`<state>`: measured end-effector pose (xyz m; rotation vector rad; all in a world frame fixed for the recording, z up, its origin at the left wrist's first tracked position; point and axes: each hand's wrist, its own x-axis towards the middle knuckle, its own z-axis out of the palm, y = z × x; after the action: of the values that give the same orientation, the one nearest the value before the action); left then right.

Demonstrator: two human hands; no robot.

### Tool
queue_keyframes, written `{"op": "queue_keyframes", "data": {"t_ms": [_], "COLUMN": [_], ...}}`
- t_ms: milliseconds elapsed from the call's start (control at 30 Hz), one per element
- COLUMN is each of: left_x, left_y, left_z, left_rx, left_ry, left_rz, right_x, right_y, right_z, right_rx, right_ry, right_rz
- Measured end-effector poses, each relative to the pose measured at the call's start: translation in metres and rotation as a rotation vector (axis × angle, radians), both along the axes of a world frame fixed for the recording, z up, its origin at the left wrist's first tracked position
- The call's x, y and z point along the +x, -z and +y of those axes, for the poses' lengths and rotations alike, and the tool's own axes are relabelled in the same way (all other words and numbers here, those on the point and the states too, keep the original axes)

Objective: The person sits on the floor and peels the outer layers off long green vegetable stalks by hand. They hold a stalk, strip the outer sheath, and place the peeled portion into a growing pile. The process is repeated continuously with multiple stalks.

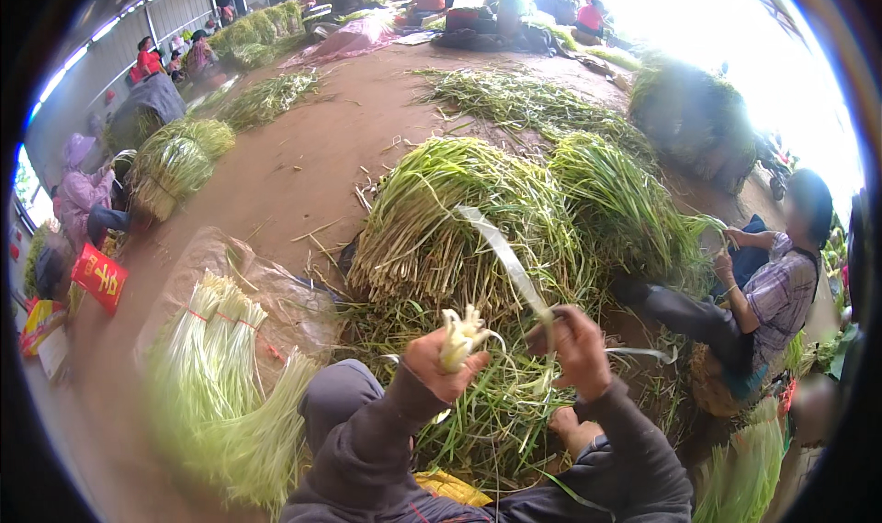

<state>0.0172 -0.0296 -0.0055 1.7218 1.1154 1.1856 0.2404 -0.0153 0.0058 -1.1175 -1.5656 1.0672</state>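
My left hand is closed around a small bunch of pale stalks, with their whitish ends pointing up. To its right my right hand has its fingers bent at a long pale leaf strip, which reaches up and to the left; the fingertips are partly hidden. Beyond both hands lies a large heap of green leafy stalks, their cut ends towards me. Loose green leaves cover the ground below my hands. Pale stalks tied with red bands rest on my left.
A plastic sheet lies under the tied bundles. A co-worker sits close on the right, legs reaching towards the heap, with stalks in hand. Another person sits at the far left beside a bundle. A red bag is nearby.
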Motion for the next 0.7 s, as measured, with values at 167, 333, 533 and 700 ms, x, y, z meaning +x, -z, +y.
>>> {"op": "queue_keyframes", "data": {"t_ms": [167,333,533,700], "left_x": [0.008,0.006,-0.005,-0.032], "left_y": [0.001,0.002,-0.005,-0.018], "left_z": [0.0,-0.001,-0.005,-0.017], "left_rx": [-0.18,0.021,-0.016,-0.367], "left_ry": [0.057,0.028,0.372,0.489], "left_rz": [-0.135,0.094,0.133,-0.135], "right_x": [-0.036,-0.033,0.028,0.151], "right_y": [-0.012,-0.013,0.007,0.058], "right_z": [-0.023,-0.021,0.018,0.047], "right_rx": [0.034,0.528,0.48,0.066], "right_ry": [-0.189,-0.085,0.417,0.77], "right_rz": [-0.302,-0.691,-0.81,-0.792]}}
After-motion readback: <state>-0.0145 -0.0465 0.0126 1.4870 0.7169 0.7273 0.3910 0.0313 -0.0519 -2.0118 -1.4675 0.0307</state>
